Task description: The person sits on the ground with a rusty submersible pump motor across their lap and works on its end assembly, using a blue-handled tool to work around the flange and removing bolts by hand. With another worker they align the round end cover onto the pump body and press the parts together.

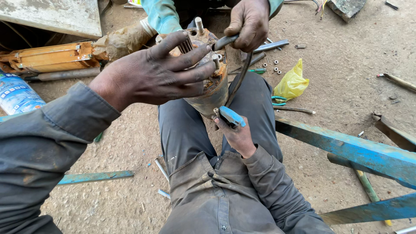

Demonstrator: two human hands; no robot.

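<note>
A rusty metal cylinder (212,93) with studs sticking out of its top rests on my lap. My left hand (158,73) lies across its upper side, fingers spread, gripping nothing. Below the cylinder, my right hand (237,135) is closed on the blue handle (232,116) of a tool whose thin dark curved arm (241,78) runs up past the cylinder. At the top, another person's hand (250,24), with a teal sleeve (161,15) beside it, grips a grey metal handle (225,41) at the cylinder's top.
An orange machine part (47,56) and a blue-and-white bottle (17,95) lie at the left. A yellow plastic bag (293,82), loose nuts (276,67) and a green-handled screwdriver (258,70) lie on the sandy ground. Blue painted metal bars (359,151) cross the right side.
</note>
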